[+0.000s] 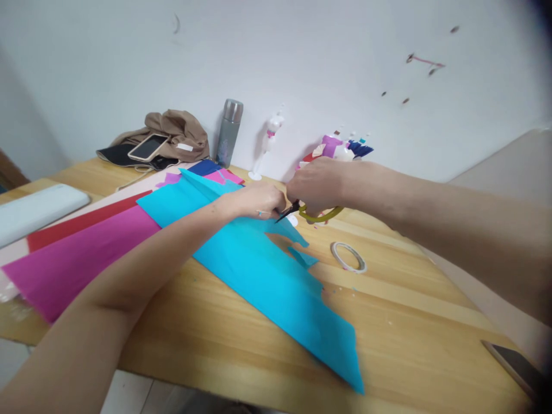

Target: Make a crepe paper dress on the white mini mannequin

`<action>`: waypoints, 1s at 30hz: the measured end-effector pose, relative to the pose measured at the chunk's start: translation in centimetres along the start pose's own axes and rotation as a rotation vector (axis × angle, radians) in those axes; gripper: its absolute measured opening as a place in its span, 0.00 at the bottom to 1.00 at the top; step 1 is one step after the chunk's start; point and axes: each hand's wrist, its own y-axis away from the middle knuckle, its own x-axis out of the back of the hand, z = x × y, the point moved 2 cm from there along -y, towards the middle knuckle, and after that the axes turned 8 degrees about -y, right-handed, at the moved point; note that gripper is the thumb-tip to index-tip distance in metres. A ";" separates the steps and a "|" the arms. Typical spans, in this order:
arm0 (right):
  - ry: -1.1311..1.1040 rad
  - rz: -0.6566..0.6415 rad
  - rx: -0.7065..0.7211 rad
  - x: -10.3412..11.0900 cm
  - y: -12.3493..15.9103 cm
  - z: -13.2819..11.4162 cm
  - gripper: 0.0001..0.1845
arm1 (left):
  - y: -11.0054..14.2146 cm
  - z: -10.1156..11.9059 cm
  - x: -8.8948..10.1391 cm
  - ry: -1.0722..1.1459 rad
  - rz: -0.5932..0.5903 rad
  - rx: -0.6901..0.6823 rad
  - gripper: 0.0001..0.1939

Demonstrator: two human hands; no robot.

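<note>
A large sheet of blue paper (pixel 267 282) lies across the table, its right edge cut into uneven notches. My left hand (pixel 259 200) is closed at the sheet's upper edge, fingers pinched together; the small bit between them is mostly hidden. Gripped in my right hand (pixel 314 183) is a pair of scissors (pixel 319 216) with yellow handles. The dark blades point left and down, close to my left fingertips and over the blue paper. Whether the blades touch the paper I cannot tell.
A tape roll (pixel 348 257) lies right of the paper. Magenta paper (pixel 86 261) and red paper (pixel 90 221) spread left. Behind stand a flask (pixel 229 133), a white figure (pixel 272 135) and purple-white decorations (pixel 332 146). Phones (pixel 149 147) lie by brown cloth (pixel 183 132) and at the right corner.
</note>
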 end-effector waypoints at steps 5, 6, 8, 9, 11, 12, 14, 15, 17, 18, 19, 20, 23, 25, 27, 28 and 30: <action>0.123 -0.250 0.012 1.2 0.6 -1.6 0.13 | 0.0 0.1 0.3 0.011 -0.007 -0.012 0.10; 0.130 -0.269 0.008 1.4 0.6 -1.8 0.11 | 0.0 0.1 0.3 0.010 -0.009 -0.003 0.10; 0.165 -0.310 0.018 1.5 0.8 -2.0 0.06 | 0.0 0.1 0.3 0.008 -0.006 0.013 0.10; 0.187 -0.331 0.036 1.4 0.8 -2.1 0.06 | 0.0 0.0 0.3 0.002 -0.002 0.015 0.10; 0.212 -0.347 0.065 1.3 0.9 -2.2 0.07 | -0.1 0.0 0.2 -0.012 0.003 0.007 0.10; 0.209 -0.340 0.066 1.3 1.0 -2.3 0.06 | -0.1 0.0 0.2 -0.018 0.004 0.005 0.10; 0.180 -0.308 0.058 1.1 1.0 -2.3 0.04 | -0.1 0.0 0.2 -0.020 0.003 0.007 0.10; 0.162 -0.290 0.057 1.1 1.0 -2.3 0.03 | -0.1 0.0 0.1 -0.016 0.002 0.009 0.10; 0.143 -0.271 0.063 1.0 1.0 -2.4 0.04 | -0.1 0.0 0.1 -0.010 0.001 0.010 0.11; 0.149 -0.268 0.066 1.0 0.9 -2.4 0.03 | -0.1 0.0 0.2 -0.011 0.000 0.011 0.11; 0.164 -0.269 0.065 1.0 0.9 -2.4 0.04 | -0.1 0.0 0.2 -0.018 0.001 0.015 0.11; 0.188 -0.281 0.063 1.0 0.9 -2.5 0.05 | -0.1 0.0 0.2 -0.029 0.001 0.019 0.10; 0.255 -0.348 0.075 1.1 0.9 -2.7 0.09 | 0.0 -0.1 0.5 -0.047 0.004 0.045 0.10; 0.272 -0.376 0.079 1.1 0.9 -2.8 0.13 | 0.0 -0.1 0.7 -0.023 0.004 0.054 0.10; 0.269 -0.370 0.084 1.1 0.9 -2.8 0.14 | 0.0 -0.2 0.7 0.016 0.004 0.050 0.10; 0.268 -0.366 0.084 1.1 0.9 -2.8 0.14 | 0.0 -0.2 0.7 0.031 0.004 0.046 0.10; 0.271 -0.360 0.075 1.2 0.9 -2.8 0.13 | 0.0 -0.3 0.6 0.048 0.007 0.037 0.09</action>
